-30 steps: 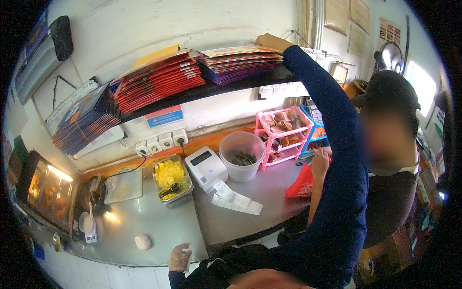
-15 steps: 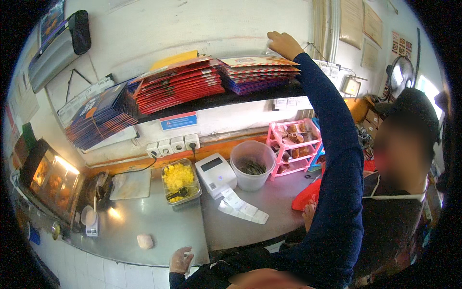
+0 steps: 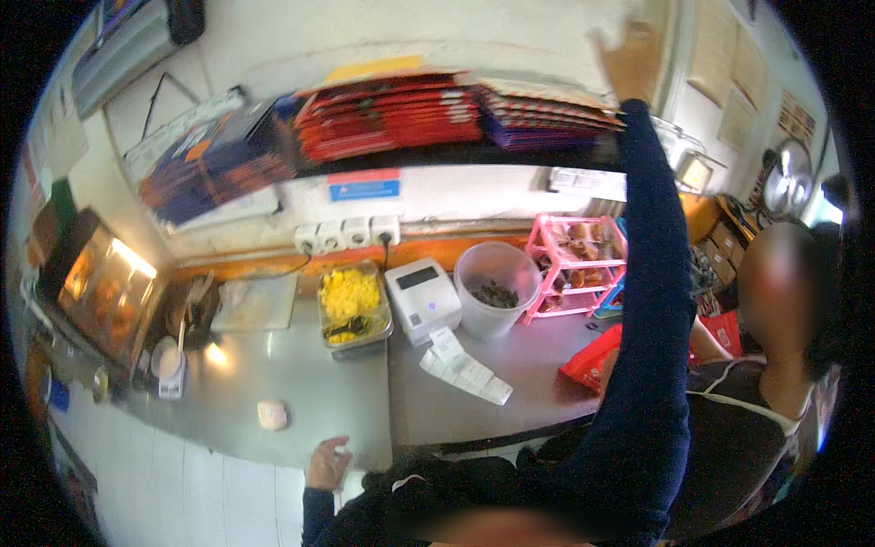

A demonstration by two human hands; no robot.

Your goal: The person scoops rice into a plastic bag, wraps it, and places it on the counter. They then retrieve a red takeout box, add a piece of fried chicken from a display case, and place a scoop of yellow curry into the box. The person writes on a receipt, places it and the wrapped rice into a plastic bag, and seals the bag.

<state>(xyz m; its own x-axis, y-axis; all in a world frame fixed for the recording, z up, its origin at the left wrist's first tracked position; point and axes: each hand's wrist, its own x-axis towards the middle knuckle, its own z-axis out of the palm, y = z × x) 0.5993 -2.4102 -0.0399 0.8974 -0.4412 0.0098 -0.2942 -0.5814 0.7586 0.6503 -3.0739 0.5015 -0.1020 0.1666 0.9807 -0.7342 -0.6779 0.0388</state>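
High at the right end of the shelf, my right hand [image 3: 631, 62] is raised with the thumb apart from the fingers. Motion smears its fingertips, and I see nothing in it. Just below lie the stacked striped flat packets [image 3: 551, 111], beside a pile of red ones [image 3: 387, 117] and a bound bundle of dark blue ones [image 3: 214, 164]. My left hand [image 3: 328, 463] hangs at the front edge of the steel counter [image 3: 351, 406], fingers loosely bent and apart, holding nothing. Left of it on the counter is a small pale, rounded lump [image 3: 272, 415].
On the counter stand a tray of yellow food [image 3: 351, 296], a white label printer [image 3: 424, 296] with a paper strip [image 3: 465, 372], a translucent bucket [image 3: 497, 283] and a pink rack [image 3: 579, 264]. A heated display case [image 3: 105, 301] is at left. Close at right stands a person [image 3: 729, 447].
My right hand has moved up and rightward, away from the striped packets. The view has shifted, so the counter items sit differently in it. My left hand stays near the counter edge.
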